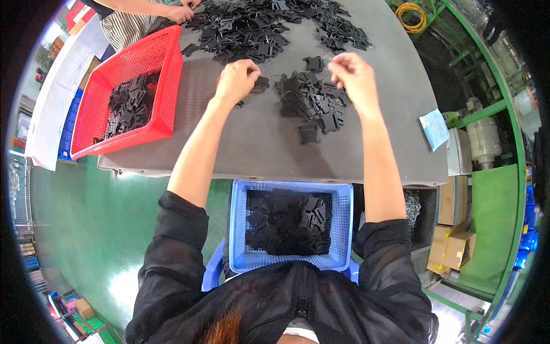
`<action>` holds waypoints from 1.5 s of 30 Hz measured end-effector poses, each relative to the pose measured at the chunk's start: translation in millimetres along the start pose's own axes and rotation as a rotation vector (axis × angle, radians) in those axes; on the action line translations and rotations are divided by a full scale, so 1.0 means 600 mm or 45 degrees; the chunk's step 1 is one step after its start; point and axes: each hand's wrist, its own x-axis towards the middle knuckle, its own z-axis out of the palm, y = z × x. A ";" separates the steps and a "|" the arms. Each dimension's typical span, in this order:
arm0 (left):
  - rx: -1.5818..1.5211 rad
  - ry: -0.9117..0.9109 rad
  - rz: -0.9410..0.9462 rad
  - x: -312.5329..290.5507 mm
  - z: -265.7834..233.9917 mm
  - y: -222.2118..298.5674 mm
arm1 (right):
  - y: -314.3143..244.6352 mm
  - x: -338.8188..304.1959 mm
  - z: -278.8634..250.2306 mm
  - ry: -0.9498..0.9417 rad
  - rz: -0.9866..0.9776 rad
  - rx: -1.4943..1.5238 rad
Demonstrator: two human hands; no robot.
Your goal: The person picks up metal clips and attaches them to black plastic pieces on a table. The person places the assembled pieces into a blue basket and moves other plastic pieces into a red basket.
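Observation:
Over the grey table [229, 155] both my arms reach forward. My left hand [236, 81] is closed, its fingertips curled together beside a few black plastic parts [260, 85]; what it grips, if anything, is hidden. Fingers of my right hand [356, 74] are pinched at the edge of a small pile of flat black plastic parts [323, 103]. A thin wire shows close to those fingertips, but I cannot make out whether they hold it. Against my body, below the table edge, a blue basket [235, 229] holds many similar black parts [286, 223].
A large heap of black parts [246, 34] with thin wire loops covers the far table. A red basket [166, 92] with black parts stands at the left. Another person's hand [180, 14] works at the far left. A light-blue cloth-like piece [435, 129] lies at the right edge.

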 end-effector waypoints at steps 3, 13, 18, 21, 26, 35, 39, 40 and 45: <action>-0.489 0.226 -0.069 0.008 0.005 0.021 | -0.004 -0.007 -0.030 -0.080 0.120 -0.353; -1.091 -0.224 -0.314 0.021 -0.035 0.062 | 0.045 -0.052 0.022 -0.159 -0.047 -0.980; -0.728 -0.339 -0.094 0.013 -0.018 0.063 | 0.007 -0.027 0.011 -0.109 -0.083 -0.803; -0.543 -0.078 0.007 0.010 -0.018 0.058 | -0.025 -0.039 0.007 -0.040 0.026 -0.520; -0.251 0.024 0.204 0.008 -0.018 0.071 | -0.024 -0.026 0.000 -0.126 0.102 -0.519; 0.026 -0.153 0.034 -0.078 0.075 0.117 | 0.017 -0.024 -0.061 -0.191 0.854 0.567; -0.198 0.130 0.121 -0.047 0.053 0.125 | 0.006 -0.029 -0.074 -0.020 0.871 0.814; -0.242 0.140 0.093 -0.041 0.044 0.132 | 0.002 -0.034 -0.075 -0.013 0.836 0.784; -0.170 0.122 0.173 -0.019 0.018 0.120 | 0.019 -0.032 -0.079 -0.062 0.773 0.816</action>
